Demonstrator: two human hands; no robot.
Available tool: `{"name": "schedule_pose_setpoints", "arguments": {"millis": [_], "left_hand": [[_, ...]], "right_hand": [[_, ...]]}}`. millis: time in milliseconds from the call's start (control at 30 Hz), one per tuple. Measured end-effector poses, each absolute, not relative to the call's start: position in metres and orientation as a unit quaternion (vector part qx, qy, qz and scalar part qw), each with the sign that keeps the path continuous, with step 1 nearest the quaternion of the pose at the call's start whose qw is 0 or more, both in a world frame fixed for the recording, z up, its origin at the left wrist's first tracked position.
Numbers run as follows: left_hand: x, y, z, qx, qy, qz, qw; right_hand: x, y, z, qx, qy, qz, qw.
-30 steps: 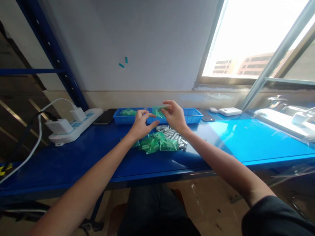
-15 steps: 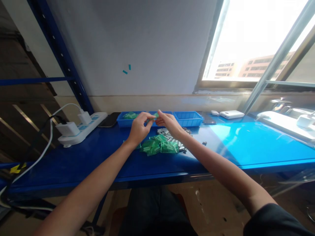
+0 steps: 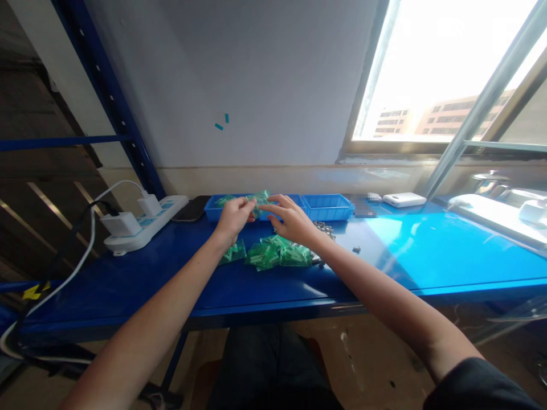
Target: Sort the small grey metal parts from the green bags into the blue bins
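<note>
My left hand (image 3: 234, 221) is closed, its thumb and fingers pinching a small green plastic bag (image 3: 261, 197) above the blue bins. Just right of the bag, my right hand (image 3: 294, 222) has its fingers stretched out and apart, the tips close to the bag; whether they touch it I cannot tell. Below the hands lies a pile of green bags (image 3: 277, 253) with pale parts inside. Another green bag (image 3: 236, 251) rests near my left wrist. Small metal parts (image 3: 325, 229) are heaped behind the pile, partly hidden by my right hand.
Blue bins (image 3: 328, 208) stand in a row along the wall; the left one has green bags in it. A power strip (image 3: 141, 228) with plugs and a dark phone (image 3: 191, 209) lie left. A white box (image 3: 404, 200) and one loose metal part (image 3: 356, 249) are at right.
My right hand's fingers have spread and come away from the pinch. The green bag now shows more fully at my left fingertips, and my left hand has shifted slightly left.
</note>
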State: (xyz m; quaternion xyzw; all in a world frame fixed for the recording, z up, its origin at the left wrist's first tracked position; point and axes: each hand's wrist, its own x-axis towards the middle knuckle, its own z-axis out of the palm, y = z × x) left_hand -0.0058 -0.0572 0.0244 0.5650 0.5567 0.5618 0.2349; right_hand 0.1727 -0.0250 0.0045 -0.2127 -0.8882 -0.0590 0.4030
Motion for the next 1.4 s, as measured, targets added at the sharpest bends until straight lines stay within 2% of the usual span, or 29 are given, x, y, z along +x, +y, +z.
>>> {"name": "schedule_pose_setpoints", "arguments": {"millis": [100, 167, 200, 267, 367, 467, 533, 633, 700, 833, 967, 1100, 1233, 1300, 1400], "left_hand": [[-0.025, -0.058, 0.049, 0.577, 0.572, 0.576, -0.091], [-0.041, -0.052, 0.058, 0.582, 0.561, 0.554, -0.197], [-0.049, -0.047, 0.059, 0.6, 0.562, 0.528, -0.213], [-0.062, -0.037, 0.051, 0.652, 0.583, 0.446, -0.189], [-0.072, -0.032, 0.032, 0.727, 0.589, 0.343, -0.086], [-0.075, -0.043, 0.027, 0.737, 0.573, 0.359, -0.013], [-0.077, -0.054, 0.031, 0.751, 0.566, 0.331, 0.075], [-0.081, -0.065, 0.035, 0.778, 0.562, 0.162, 0.23], [-0.083, -0.067, 0.033, 0.774, 0.577, 0.072, 0.251], [-0.079, -0.065, 0.025, 0.765, 0.597, 0.026, 0.24], [-0.077, -0.062, 0.02, 0.765, 0.587, 0.061, 0.256], [-0.073, -0.062, 0.018, 0.753, 0.579, 0.246, 0.193], [-0.052, -0.067, 0.018, 0.72, 0.532, 0.412, 0.172], [-0.041, -0.07, 0.017, 0.725, 0.499, 0.44, 0.18], [-0.032, -0.068, 0.016, 0.747, 0.488, 0.419, 0.167]], "right_hand": [[0.172, -0.029, 0.008, -0.231, -0.878, -0.054, 0.416], [0.175, -0.028, 0.01, -0.245, -0.872, -0.045, 0.421], [0.177, -0.027, 0.01, -0.252, -0.871, -0.041, 0.419], [0.181, -0.024, 0.011, -0.268, -0.874, -0.036, 0.404], [0.182, -0.021, 0.009, -0.289, -0.882, -0.033, 0.371], [0.18, -0.023, 0.007, -0.29, -0.889, -0.033, 0.353], [0.177, -0.025, 0.007, -0.285, -0.898, -0.029, 0.334], [0.174, -0.03, 0.007, -0.281, -0.911, -0.018, 0.302], [0.172, -0.031, 0.007, -0.281, -0.916, -0.013, 0.287], [0.169, -0.031, 0.006, -0.285, -0.923, -0.012, 0.258], [0.167, -0.032, 0.005, -0.282, -0.929, -0.002, 0.239], [0.165, -0.036, 0.007, -0.282, -0.928, 0.017, 0.243], [0.16, -0.039, 0.009, -0.295, -0.904, 0.084, 0.297], [0.158, -0.037, 0.009, -0.312, -0.88, 0.131, 0.332], [0.157, -0.031, 0.008, -0.349, -0.842, 0.171, 0.374]]}}
